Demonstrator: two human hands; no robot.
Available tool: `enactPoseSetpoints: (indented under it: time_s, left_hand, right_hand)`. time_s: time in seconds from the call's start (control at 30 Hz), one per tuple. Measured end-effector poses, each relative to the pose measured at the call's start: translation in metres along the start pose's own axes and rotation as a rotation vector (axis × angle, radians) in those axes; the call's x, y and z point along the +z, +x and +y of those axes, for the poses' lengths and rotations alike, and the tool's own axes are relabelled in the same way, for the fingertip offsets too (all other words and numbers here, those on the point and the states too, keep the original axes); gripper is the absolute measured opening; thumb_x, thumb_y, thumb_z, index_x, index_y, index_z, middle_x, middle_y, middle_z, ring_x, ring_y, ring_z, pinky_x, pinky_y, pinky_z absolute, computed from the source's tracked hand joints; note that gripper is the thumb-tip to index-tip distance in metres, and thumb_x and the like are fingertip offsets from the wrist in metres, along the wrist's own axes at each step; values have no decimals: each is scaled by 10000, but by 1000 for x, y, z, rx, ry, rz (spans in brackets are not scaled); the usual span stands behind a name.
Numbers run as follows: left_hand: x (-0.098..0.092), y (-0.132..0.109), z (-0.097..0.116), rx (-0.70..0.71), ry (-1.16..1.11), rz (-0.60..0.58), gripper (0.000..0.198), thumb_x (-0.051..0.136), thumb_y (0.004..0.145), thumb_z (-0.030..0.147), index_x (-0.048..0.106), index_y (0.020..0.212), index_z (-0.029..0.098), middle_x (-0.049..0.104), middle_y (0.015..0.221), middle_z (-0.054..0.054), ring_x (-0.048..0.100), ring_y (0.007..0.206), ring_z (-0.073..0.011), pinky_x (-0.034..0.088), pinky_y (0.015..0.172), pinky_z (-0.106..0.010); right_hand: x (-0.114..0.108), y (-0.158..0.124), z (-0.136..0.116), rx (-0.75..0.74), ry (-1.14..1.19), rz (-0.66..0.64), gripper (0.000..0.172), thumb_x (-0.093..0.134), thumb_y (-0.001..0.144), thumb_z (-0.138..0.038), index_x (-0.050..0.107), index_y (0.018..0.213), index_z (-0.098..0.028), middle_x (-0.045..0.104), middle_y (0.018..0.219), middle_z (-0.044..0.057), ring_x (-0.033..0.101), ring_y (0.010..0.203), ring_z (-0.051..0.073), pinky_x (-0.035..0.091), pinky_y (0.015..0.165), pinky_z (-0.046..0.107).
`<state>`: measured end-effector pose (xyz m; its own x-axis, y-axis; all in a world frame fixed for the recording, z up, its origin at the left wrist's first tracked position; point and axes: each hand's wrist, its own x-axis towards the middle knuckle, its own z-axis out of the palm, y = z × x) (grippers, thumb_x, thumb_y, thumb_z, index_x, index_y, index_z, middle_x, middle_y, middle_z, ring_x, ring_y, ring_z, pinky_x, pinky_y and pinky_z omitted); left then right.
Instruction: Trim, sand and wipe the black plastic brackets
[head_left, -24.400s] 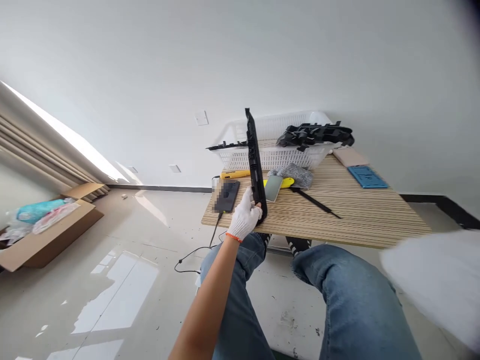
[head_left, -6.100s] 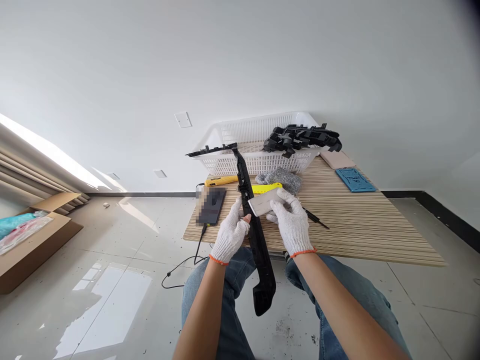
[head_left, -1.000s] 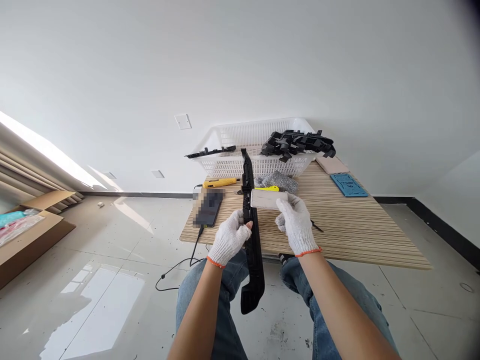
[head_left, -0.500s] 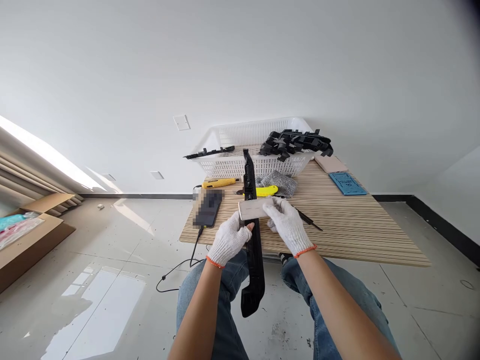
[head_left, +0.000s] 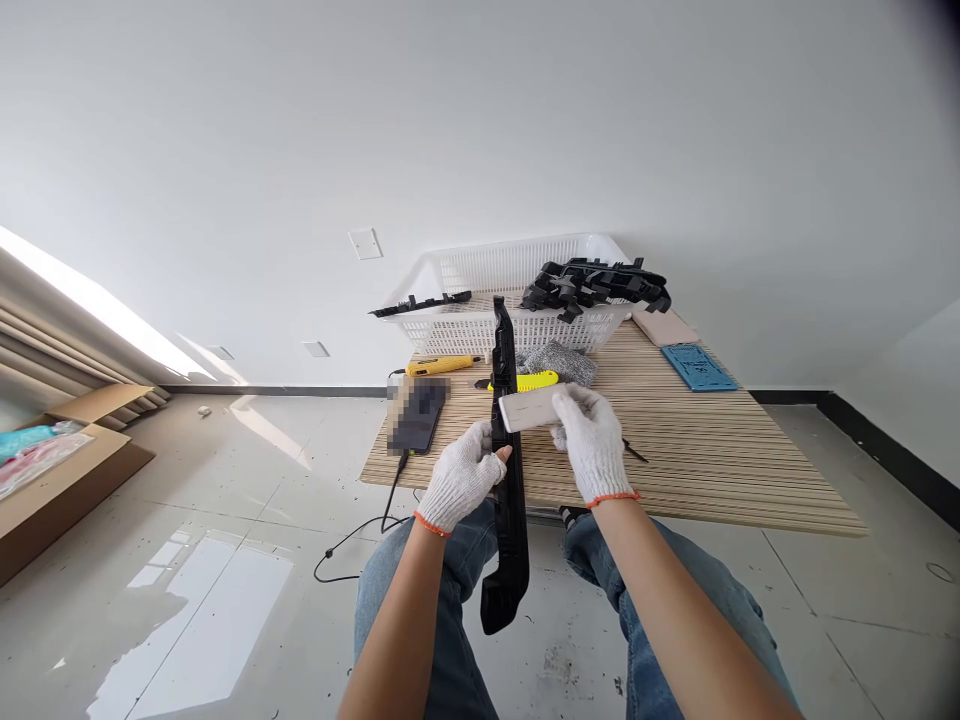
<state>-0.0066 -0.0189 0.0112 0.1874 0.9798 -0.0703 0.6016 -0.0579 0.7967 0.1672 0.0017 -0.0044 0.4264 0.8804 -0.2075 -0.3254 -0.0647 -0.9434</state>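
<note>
My left hand (head_left: 459, 478), in a white knit glove, is closed round the middle of a long black plastic part (head_left: 508, 500). The part stands nearly upright over my lap, its upper end reaching the basket. My gloved right hand (head_left: 592, 443) grips a pale rectangular block (head_left: 526, 409) and holds it flat against the part's right edge, just above my left hand.
A striped wooden table (head_left: 712, 460) carries a white plastic basket (head_left: 487, 290) with more black parts (head_left: 592, 285), a phone on a cable (head_left: 416, 415), yellow tools (head_left: 439, 365), a grey glove (head_left: 562, 360), a blue pad (head_left: 696, 368). A cardboard box (head_left: 60, 480) sits on the floor at left.
The pale block has slid back up the black part's edge after dropping toward my left hand half a second ago. My left hand keeps its grip in the same place.
</note>
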Motion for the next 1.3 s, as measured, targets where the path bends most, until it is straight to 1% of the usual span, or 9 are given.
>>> enactPoseSetpoints:
  time_s: [0.1, 0.27, 0.4, 0.5, 0.7, 0.87, 1.03, 1.17, 1.3]
  left_hand:
    - [0, 1, -1, 0, 1, 6, 375, 571, 889, 367, 649, 1231, 234, 705, 785, 1, 662, 767, -192, 480, 672, -266]
    - [1, 0, -1, -15, -56, -34, 342, 553, 886, 383, 648, 1171, 220, 698, 763, 10, 648, 695, -170, 484, 664, -261]
    - [0, -2, 1, 4, 24, 31, 425, 559, 858, 367, 621, 1254, 224, 739, 924, -26, 677, 822, -214, 498, 774, -312]
    - [0, -3, 4, -31, 43, 67, 649, 580, 838, 356, 478, 1464, 220, 749, 1060, -59, 689, 948, -261, 483, 872, -363]
    - [3, -1, 1, -70, -27, 41, 892, 600, 844, 372, 217, 1634, 213, 733, 876, -10, 660, 756, -219, 480, 783, -341]
    - [3, 0, -3, -64, -108, 38, 893, 594, 847, 326, 195, 1639, 219, 662, 731, 45, 632, 691, -194, 464, 717, -306]
    - [5, 3, -8, -36, -169, 122, 705, 595, 882, 373, 384, 1531, 194, 659, 729, 25, 635, 699, -191, 460, 690, -301]
    - [8, 6, -14, 0, -422, 117, 401, 546, 935, 508, 552, 1200, 207, 600, 649, 38, 564, 576, -145, 435, 579, -264]
    - [10, 6, -12, -10, -653, 63, 476, 529, 904, 681, 523, 959, 209, 584, 574, 27, 537, 492, -133, 424, 496, -248]
  right_hand:
    - [-1, 0, 0, 43, -98, -212, 428, 815, 707, -386, 624, 1038, -194, 633, 709, -29, 529, 452, 82, 398, 346, 187]
    - [-5, 4, 1, -30, 40, 61, 461, 792, 727, -341, 569, 1109, -208, 613, 694, -54, 530, 467, 86, 453, 382, 201]
    - [-8, 4, 1, 38, -100, -238, 403, 814, 695, -330, 623, 1024, -196, 628, 680, -31, 547, 470, 98, 426, 368, 202]
    - [-8, 2, 1, 50, -122, -317, 374, 812, 696, -335, 636, 996, -198, 634, 684, -26, 544, 477, 93, 413, 378, 194]
    - [-10, 9, 5, 36, -5, -182, 474, 833, 659, -426, 616, 1014, -200, 602, 671, -43, 505, 453, 85, 371, 364, 196]
    - [-14, 14, 7, -88, 237, -72, 584, 824, 656, -482, 598, 1143, -251, 616, 734, -51, 496, 488, 78, 375, 398, 197]
    - [-14, 9, 5, -71, 140, -94, 471, 780, 694, -518, 691, 1058, -232, 631, 756, -17, 492, 516, 84, 367, 404, 210]
    - [-14, 7, 2, -20, 181, -62, 459, 810, 669, -513, 715, 1025, -239, 641, 777, -9, 526, 545, 95, 385, 419, 213]
    - [-14, 7, 0, -12, 176, -74, 485, 822, 634, -485, 715, 1041, -242, 635, 792, -15, 534, 561, 100, 420, 448, 233]
